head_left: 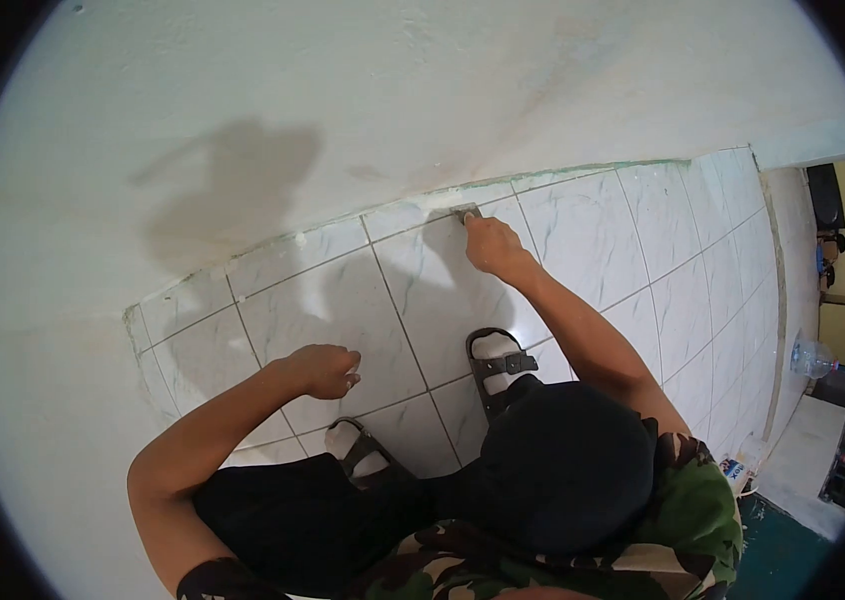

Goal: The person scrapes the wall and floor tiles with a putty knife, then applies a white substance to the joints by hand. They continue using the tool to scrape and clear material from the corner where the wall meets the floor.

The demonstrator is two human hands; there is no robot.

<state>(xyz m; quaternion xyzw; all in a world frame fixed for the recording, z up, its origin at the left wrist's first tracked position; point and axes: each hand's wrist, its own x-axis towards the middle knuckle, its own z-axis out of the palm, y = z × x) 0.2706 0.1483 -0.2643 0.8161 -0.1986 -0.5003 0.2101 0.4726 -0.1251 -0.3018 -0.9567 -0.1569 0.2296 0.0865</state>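
Up at the seam between the white wall [343, 90] and the tiled floor [583, 225], my right hand [499, 250] is closed on a small grey scraper [467, 211]. Its flat blade shows just beyond my fingers and lies against the tile close to the wall; my grip covers the rest. Lower and to the left, my left hand [325, 372] hangs above the tiles with its fingers curled in. No object shows in it, and the fingertips look whitish. A pale, rough strip runs along the tile edge near the blade.
My sandalled feet, right [499, 365] and left [358, 450], stand on the tiles below my hands. At the far right a clear plastic bottle [815, 360] lies near a doorway, above a white ledge [803, 450]. A small white packet [735, 470] sits beside my sleeve.
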